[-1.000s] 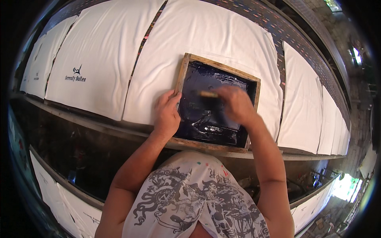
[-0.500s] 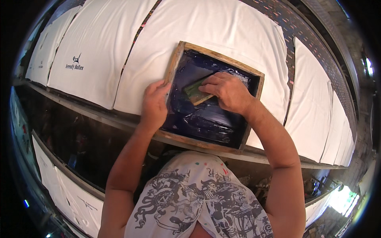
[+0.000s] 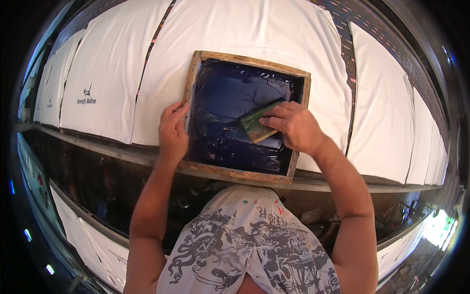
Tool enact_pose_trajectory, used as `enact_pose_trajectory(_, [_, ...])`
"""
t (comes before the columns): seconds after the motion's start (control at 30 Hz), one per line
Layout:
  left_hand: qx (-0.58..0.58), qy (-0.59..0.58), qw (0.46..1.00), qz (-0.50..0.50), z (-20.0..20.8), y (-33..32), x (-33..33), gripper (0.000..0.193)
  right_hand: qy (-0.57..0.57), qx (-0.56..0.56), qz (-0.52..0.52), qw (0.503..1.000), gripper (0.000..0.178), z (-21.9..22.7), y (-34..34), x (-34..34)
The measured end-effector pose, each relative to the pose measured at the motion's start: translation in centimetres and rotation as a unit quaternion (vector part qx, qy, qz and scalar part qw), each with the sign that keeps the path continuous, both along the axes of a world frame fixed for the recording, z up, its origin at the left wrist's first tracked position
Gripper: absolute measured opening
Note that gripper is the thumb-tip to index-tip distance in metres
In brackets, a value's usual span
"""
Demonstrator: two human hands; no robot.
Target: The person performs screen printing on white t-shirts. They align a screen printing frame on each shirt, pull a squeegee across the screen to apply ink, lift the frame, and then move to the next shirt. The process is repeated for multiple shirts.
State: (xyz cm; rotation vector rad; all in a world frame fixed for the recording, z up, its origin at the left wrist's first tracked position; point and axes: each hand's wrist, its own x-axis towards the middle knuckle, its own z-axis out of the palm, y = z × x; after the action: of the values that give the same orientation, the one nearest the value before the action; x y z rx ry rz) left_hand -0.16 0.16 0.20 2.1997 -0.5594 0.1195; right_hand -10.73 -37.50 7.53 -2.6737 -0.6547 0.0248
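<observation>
Squeegee (image 3: 256, 127) shifted R in frame (image 3: 254, 64) | R hand (image 3: 299, 128) pinching it, L hand (image 3: 174, 133) pinching frame side | prob. best: frame still, even press.

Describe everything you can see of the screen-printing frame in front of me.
The screen-printing frame is a shallow, roughly square surround of worn brown wooden rails, stained dark on their inner sides. Its mesh looks deep blue, with glossy, wet-looking ink smeared unevenly across it. The frame lies face-up on a white cloth, turned slightly clockwise. The left hand grips its left rail, while the right hand holds a green squeegee on the mesh, right of centre.
</observation>
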Motion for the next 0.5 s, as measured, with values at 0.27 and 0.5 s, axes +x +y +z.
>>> enact_pose_trajectory(0.27, [-0.021,0.005,1.000,-0.022,-0.8,0.3,0.5,0.049,-0.031,0.003,-0.166,0.986,0.048,-0.3,6.5,-5.9])
enact_pose_trajectory(0.5, [-0.046,0.023,0.998,-0.036,-1.3,0.5,0.6,0.049,-0.005,-0.005,-0.223,0.975,0.054,0.7,11.3,-9.5])
